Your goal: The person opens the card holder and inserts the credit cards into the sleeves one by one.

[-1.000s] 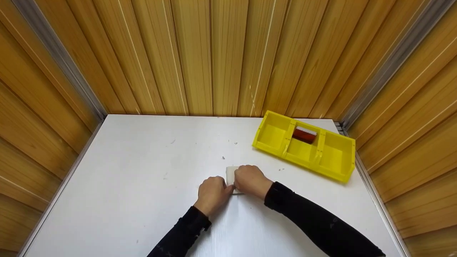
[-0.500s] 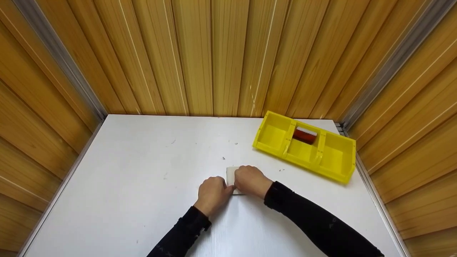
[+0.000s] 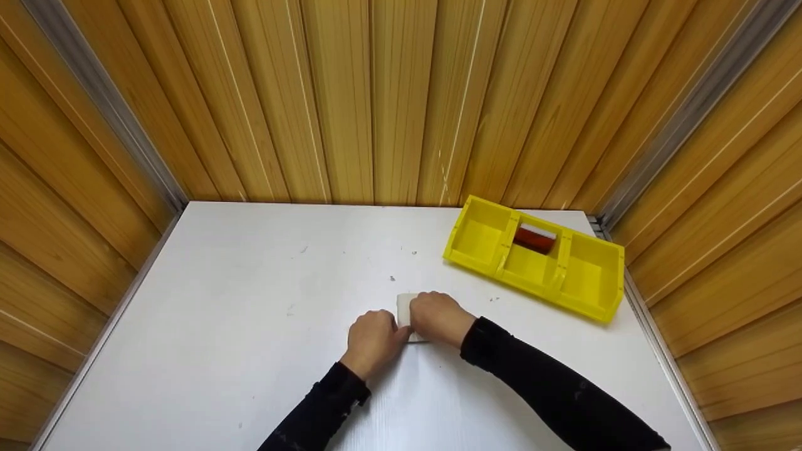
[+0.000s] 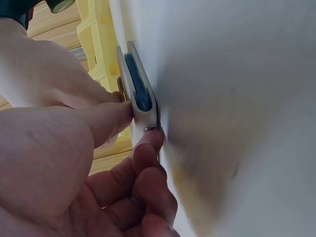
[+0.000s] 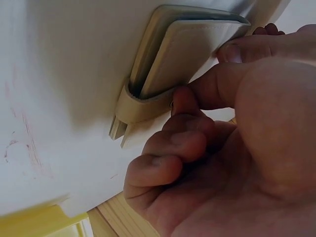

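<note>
A cream folding wallet (image 3: 404, 307) stands between both hands, low over the white table. My left hand (image 3: 374, 341) pinches its folded edge between thumb and fingertips; in the left wrist view a small metal snap (image 4: 150, 128) shows at that fold, and something blue lies inside the wallet. From the other side, my right hand (image 3: 440, 317) pinches the end of the closing strap (image 5: 140, 111), which wraps round the covers in the right wrist view. The other fingers of the right hand are curled under the thumb. In the head view the right hand hides much of the wallet.
Toward the back right of the white table (image 3: 250, 275) is a yellow three-compartment tray (image 3: 532, 290). Its middle compartment holds a small red-and-white block-shaped item (image 3: 534, 239). Wood-look walls (image 3: 401, 106) enclose the back and both sides.
My right hand and forearm have shifted very slightly left. The left hand stays in place, and both keep their hold on the wallet.
</note>
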`<move>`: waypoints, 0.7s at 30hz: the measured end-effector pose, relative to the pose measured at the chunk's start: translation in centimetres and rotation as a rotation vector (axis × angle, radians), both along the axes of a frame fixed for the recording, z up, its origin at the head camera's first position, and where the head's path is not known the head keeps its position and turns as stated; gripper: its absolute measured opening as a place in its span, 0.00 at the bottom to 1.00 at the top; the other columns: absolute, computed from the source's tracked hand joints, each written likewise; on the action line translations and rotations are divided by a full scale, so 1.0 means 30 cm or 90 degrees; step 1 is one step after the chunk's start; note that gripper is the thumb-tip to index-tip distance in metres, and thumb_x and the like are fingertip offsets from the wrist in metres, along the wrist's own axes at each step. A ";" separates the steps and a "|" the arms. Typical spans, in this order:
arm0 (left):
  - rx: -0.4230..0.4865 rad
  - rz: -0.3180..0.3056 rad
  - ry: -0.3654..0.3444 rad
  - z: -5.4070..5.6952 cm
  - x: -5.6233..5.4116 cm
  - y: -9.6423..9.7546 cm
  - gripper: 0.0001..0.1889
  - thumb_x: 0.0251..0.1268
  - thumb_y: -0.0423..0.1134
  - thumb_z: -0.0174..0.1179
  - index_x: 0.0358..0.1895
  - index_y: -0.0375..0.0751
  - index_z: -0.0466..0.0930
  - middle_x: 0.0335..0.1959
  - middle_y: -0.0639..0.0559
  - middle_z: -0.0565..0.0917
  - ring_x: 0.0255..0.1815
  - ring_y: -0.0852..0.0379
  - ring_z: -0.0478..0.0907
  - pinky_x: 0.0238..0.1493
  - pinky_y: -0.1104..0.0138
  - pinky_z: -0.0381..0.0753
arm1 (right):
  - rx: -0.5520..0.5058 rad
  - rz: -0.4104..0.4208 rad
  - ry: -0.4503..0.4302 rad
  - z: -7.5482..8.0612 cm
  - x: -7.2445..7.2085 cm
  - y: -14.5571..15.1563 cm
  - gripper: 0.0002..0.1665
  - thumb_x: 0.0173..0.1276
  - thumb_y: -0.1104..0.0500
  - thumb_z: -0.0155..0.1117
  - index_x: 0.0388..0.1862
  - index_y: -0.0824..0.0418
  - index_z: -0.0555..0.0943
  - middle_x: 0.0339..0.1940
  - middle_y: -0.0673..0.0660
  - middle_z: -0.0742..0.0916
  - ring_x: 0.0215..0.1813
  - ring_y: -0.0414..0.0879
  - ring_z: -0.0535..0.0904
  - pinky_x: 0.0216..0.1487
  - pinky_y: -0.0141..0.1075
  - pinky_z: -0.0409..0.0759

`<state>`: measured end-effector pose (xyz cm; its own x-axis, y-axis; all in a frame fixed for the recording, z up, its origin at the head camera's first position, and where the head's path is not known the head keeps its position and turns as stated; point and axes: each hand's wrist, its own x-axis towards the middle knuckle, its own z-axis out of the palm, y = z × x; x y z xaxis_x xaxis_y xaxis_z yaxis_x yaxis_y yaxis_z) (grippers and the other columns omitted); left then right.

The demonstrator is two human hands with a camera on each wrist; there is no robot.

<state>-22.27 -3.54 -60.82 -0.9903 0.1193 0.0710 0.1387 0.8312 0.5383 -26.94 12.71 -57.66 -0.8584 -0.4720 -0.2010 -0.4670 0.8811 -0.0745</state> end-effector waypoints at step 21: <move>-0.041 -0.004 0.136 0.069 0.008 -0.017 0.15 0.73 0.48 0.72 0.28 0.43 0.88 0.25 0.49 0.86 0.27 0.49 0.82 0.31 0.57 0.79 | -0.225 -0.033 0.065 0.014 0.024 0.150 0.22 0.82 0.55 0.61 0.23 0.56 0.74 0.23 0.48 0.73 0.28 0.43 0.68 0.34 0.40 0.73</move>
